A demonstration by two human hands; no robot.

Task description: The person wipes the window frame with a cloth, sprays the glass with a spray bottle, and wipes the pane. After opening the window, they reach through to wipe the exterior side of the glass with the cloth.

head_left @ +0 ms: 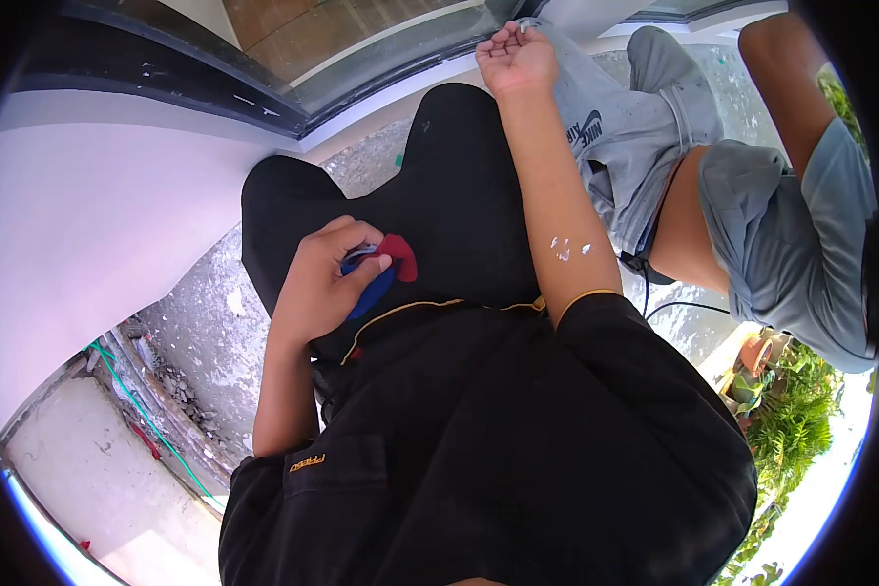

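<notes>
My left hand [327, 278] is closed over my lap, its thumb and fingers pinching a soft-looking bundle. The bundle shows a red cloth [397, 259] on one side and a blue cloth [369, 290] under the thumb, with a thin pale strip between the fingers. Stretched forward beyond my knee, my right hand [520, 61] is palm up with its fingers curled in, close to the lower edge of the window frame [400, 83]. A whitish bit shows at its fingertips; I cannot tell what it is. White flecks dot my right forearm.
A person in grey trousers [635, 117] sits close on my right. The glass pane [313, 34] and its dark frame lie ahead, a pale wall [98, 205] to the left. A green cord [146, 420] runs along the left edge. Plants [796, 420] stand at the lower right.
</notes>
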